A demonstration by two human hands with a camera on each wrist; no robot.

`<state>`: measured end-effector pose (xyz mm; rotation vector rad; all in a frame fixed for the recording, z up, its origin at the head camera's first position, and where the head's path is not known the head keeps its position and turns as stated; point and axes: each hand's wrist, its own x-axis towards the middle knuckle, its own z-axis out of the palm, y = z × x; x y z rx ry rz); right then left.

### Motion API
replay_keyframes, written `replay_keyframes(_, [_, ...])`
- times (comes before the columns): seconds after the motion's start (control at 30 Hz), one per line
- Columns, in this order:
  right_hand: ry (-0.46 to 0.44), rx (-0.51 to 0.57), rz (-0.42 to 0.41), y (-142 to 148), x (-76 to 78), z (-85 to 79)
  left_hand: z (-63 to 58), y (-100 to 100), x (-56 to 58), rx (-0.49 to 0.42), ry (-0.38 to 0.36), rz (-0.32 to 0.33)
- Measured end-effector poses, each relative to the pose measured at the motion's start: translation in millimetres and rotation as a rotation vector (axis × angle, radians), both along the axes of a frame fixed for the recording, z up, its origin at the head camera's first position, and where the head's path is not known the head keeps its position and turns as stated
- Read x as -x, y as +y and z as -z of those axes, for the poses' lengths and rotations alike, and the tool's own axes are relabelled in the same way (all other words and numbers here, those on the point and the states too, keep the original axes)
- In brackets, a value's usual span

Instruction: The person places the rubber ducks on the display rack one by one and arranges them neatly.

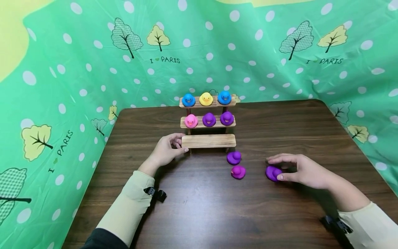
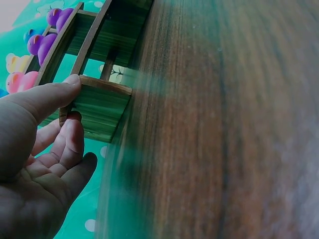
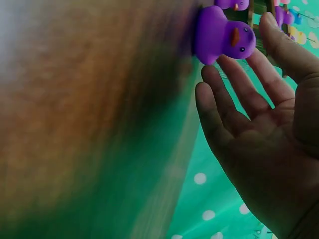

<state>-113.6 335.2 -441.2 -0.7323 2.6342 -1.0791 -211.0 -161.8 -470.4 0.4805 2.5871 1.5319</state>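
Observation:
My left hand [image 1: 168,148] pinches the left end of the bottom tier of a three-tier wooden display stand [image 1: 208,141]. In the left wrist view, the thumb [image 2: 55,97] lies on the edge and curled fingers come round behind it. On the right, my right hand [image 1: 306,171] reaches around a purple rubber duck [image 1: 272,173] on the table. Its thumb and fingers are spread at the duck's sides in the right wrist view; whether they touch it I cannot tell. Left of that duck lie another purple duck [image 1: 234,157] and a magenta duck [image 1: 238,172].
The top tier holds a blue duck [image 1: 188,100], a yellow duck [image 1: 206,99] and a second blue one. On the middle tier sit a pink duck [image 1: 191,121] and two purple ducks. The dark wooden table [image 1: 199,214] backs onto a green patterned cloth [image 1: 199,52].

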Motion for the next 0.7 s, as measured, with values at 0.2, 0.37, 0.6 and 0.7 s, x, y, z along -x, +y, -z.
replay_keyframes(0.2, [0.0,0.038,-0.024,0.4,-2.6,9.0,2.7,-1.1,1.0,-0.002,0.006,-0.001])
replay_keyframes(0.37, [0.009,0.044,-0.014,-1.6,-2.3,11.3,4.5,-1.6,1.8,-0.008,0.006,0.0])
replay_keyframes(0.6, [0.075,-0.027,-0.043,-1.4,-3.4,9.4,3.3,-1.1,1.5,-0.011,0.004,-0.001])
replay_keyframes(0.7, [0.079,-0.044,-0.064,-1.1,-3.7,7.1,2.4,-1.2,1.6,-0.013,0.005,-0.001])
